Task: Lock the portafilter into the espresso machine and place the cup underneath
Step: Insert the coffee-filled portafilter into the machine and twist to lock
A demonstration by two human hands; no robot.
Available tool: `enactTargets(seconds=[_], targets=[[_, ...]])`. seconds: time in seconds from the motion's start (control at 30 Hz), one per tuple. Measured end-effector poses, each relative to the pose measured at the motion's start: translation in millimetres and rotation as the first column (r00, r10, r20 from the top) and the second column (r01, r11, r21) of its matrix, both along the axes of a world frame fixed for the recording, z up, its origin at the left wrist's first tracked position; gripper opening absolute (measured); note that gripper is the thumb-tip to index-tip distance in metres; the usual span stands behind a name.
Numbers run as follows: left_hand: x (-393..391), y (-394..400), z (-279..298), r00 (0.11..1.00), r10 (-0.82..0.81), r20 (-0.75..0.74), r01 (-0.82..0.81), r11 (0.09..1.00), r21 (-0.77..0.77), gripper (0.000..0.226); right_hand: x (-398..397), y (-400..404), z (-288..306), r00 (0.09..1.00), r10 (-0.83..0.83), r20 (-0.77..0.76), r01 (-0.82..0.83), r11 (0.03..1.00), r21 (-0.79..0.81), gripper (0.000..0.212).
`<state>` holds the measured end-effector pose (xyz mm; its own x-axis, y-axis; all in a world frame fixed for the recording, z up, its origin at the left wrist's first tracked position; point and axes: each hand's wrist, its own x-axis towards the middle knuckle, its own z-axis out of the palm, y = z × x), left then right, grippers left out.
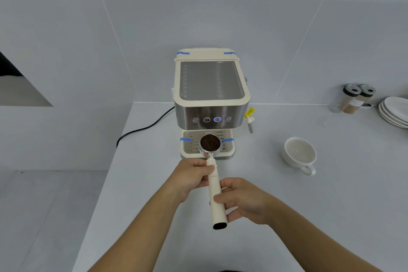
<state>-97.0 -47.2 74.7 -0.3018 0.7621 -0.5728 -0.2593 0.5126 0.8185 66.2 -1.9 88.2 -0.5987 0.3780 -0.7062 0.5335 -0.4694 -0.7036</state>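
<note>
A cream and steel espresso machine [212, 86] stands at the back of the white counter, one button lit blue. I hold the portafilter [215, 192] with both hands; its basket of dark coffee grounds hovers over the machine's drip tray [229, 150], below the front panel. My left hand [192, 178] grips the handle near the basket. My right hand [245, 200] grips the handle's lower half from the right. An empty white cup [299, 153] sits on the counter to the right of the machine, handle toward me.
A steam wand [250, 123] with a yellow tag hangs at the machine's right side. Its black power cord [141, 129] trails left over the counter edge. Two spice jars [355, 99] and stacked white plates [395, 112] stand at the far right.
</note>
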Motion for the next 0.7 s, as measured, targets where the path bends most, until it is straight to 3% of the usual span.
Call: enactTargets(seconds=[0.33, 0.47, 0.57, 0.7], targets=[[0.2, -3.5, 4.1, 0.996, -0.055, -0.071, 0.056, 0.998, 0.008, 0.012, 2.0, 0.3, 1.5, 0.998, 0.041, -0.054, -0.040, 0.999, 0.022, 0.038], [-8.2, -11.1, 9.9, 0.973, -0.103, -0.207, 0.102, 0.995, -0.012, 0.011, 3.0, 2.1, -0.8, 0.998, 0.039, -0.056, -0.038, 0.999, 0.028, 0.034], [-22.5, -17.4, 25.2, 0.896, -0.101, -0.433, 0.140, 0.989, 0.057, 0.004, 4.7, 5.2, -4.0, 0.998, 0.030, -0.048, -0.029, 0.999, 0.020, 0.030], [-41.5, -12.7, 70.3, 0.669, 0.088, -0.738, 0.179, 0.945, 0.275, 0.012, 5.5, 10.7, -9.8, 0.999, 0.020, -0.043, -0.019, 1.000, 0.015, 0.026]])
